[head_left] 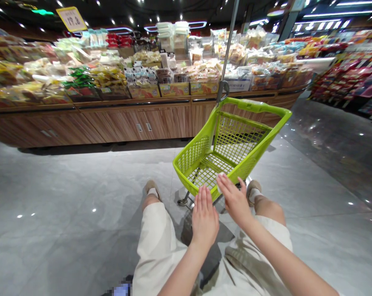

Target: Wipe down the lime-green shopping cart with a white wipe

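Observation:
A lime-green plastic shopping cart (250,107) with a mesh basket stands in front of me, its basket bare inside. My left hand (206,218) lies flat at the near rim, fingers stretched forward and holding nothing that shows. Just right of it, my right hand (235,200) reaches over the near right rim with its fingers extended and the thumb raised apart. A small white wad (220,176), tissue-like, shows under the right fingertips. Whether either palm presses on the rim I cannot tell.
Wooden display cabinets (133,123) heaped with packaged snacks run across the back. A grey pole (230,45) rises beside the cart, and a price sign (71,19) hangs at upper left. My legs straddle the cart's near end on the shiny tiled floor (65,205).

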The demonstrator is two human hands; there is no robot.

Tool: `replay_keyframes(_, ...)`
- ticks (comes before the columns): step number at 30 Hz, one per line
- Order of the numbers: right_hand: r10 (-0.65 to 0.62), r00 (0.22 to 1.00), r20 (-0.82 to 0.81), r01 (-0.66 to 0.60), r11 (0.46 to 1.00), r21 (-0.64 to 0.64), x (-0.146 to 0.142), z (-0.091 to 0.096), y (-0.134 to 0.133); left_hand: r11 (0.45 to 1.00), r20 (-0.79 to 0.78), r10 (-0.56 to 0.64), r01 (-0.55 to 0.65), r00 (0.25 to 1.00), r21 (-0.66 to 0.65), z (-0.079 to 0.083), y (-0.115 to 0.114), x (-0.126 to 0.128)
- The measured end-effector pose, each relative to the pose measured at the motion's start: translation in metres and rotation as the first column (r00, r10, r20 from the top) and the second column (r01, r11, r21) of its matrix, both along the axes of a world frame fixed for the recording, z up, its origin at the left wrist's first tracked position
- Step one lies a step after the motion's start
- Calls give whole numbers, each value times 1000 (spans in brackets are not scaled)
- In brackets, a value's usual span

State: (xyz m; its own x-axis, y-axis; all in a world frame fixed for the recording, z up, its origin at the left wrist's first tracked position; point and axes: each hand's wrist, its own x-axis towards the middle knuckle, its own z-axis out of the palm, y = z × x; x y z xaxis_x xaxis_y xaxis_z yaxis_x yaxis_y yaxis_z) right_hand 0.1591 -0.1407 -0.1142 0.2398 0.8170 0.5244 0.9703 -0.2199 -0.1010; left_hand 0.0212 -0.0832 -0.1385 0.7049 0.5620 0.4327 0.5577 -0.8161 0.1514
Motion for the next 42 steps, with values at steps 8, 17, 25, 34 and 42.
replay_keyframes(8,-1,999,48,3,999,-41,52,9,-4,999,-22,-33,33,999,0,2,4,-6)
replay_keyframes(17,-22,1000,14,22,1000,-1,-2,0,1,1000,-3,-10,10,1000,-2,-1,0,-1)
replay_keyframes(25,-6,999,32,8,997,-71,47,11,-6,999,-19,-34,34,999,3,1,4,-5)
replay_keyframes(34,32,999,20,-31,998,-45,-5,2,-6,1000,9,-26,26,1000,-18,0,0,-3)
replay_keyframes(42,13,1000,17,-12,998,-54,52,10,-6,999,-10,-39,39,999,-9,1,3,-6)
